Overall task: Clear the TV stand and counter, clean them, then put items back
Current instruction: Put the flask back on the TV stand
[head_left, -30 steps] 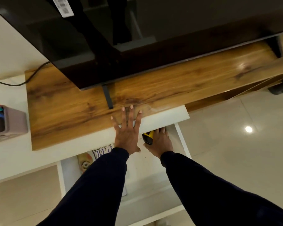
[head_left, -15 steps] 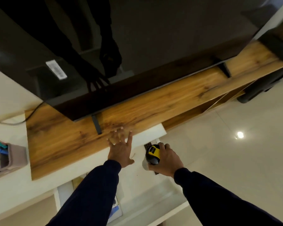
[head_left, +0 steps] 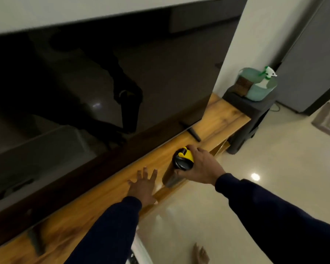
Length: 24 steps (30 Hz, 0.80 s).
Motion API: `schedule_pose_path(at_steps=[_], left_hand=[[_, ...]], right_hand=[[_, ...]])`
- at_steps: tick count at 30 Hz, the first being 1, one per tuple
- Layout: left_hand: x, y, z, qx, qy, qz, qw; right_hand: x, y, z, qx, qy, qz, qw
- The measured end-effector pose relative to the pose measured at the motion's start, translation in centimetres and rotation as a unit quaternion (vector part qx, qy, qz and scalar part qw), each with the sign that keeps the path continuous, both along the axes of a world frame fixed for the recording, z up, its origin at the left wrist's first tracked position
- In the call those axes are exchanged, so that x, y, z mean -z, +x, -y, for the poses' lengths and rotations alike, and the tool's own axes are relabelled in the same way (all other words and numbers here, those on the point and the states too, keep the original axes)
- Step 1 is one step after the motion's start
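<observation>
Lifted out of the white drawer since the earlier frame, the dark bottle with a yellow-and-black lid (head_left: 182, 161) is now gripped by the right hand (head_left: 200, 164) above the glossy wooden TV stand (head_left: 220, 121). Flat on that stand, the left hand (head_left: 142, 188) is spread. Items appear to be going back; an upright set-down is called for next.

The surface (head_left: 215, 121) is warm honey-brown wood with darker grain streaks. Above it the TV (head_left: 107, 82) is glossy black. The bottle (head_left: 179, 166) on the surface has a yellow-and-black lid and a dark, smoky body. Both sleeves (head_left: 274, 212) are navy. Right of the TV, a dark grey stool (head_left: 250, 109) carries a pale green bucket (head_left: 259, 90) and a spray bottle (head_left: 267, 77) — white with green trim. The floor (head_left: 274, 159) is glossy cream.
</observation>
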<state>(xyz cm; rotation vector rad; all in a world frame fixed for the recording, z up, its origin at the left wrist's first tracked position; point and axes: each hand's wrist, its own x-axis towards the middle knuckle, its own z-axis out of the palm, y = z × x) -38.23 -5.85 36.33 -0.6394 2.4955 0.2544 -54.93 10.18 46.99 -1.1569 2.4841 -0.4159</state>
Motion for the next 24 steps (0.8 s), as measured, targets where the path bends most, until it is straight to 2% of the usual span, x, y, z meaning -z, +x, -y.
schedule_pose_path(at_steps=[10, 17, 24], left_hand=[[4.0, -24.1, -2.1, -0.009, 0.039, 0.010, 0.999], [7.9, -28.6, -2.2, -0.029, 0.053, 0.044, 0.997], [10.0, -28.7, -2.0, -0.024, 0.048, 0.037, 0.998]], right_hand=[[0.2, -28.1, -0.7, 0.097, -0.043, -0.064, 0.992], [2.2, -38.1, 2.9, 0.113, -0.063, -0.070, 0.989], [4.4, -41.3, 7.2, 0.110, -0.047, -0.078, 0.990]])
